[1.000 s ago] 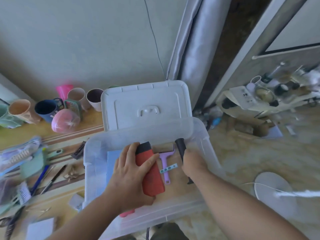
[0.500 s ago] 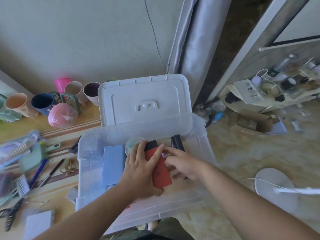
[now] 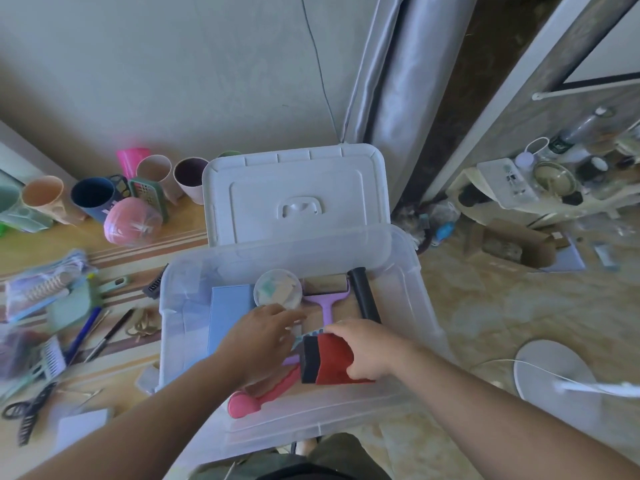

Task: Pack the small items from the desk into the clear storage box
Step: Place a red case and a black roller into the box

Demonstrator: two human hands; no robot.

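Note:
The clear storage box (image 3: 427,303) sits open at the desk's right edge, its white lid (image 3: 294,192) leaning back. Inside lie a blue card (image 3: 228,306), a round clear container (image 3: 278,288), a purple roller (image 3: 327,299), a black cylinder (image 3: 363,294) and a pink object (image 3: 259,396). My right hand (image 3: 363,348) grips a red and black tool (image 3: 329,363) low in the box's near half. My left hand (image 3: 258,336) hovers beside it over the blue card, fingers spread, holding nothing.
On the desk left of the box lie pens (image 3: 83,336), rubber bands (image 3: 142,325), black scissors (image 3: 24,407), combs (image 3: 52,356) and a white pad (image 3: 81,426). Several cups (image 3: 93,197) and a pink ball (image 3: 133,221) stand along the wall. A fan base (image 3: 554,375) rests on the floor to the right.
The red and black tool passed from my left hand to my right hand and now lies lower and turned sideways. My left hand let go and opened.

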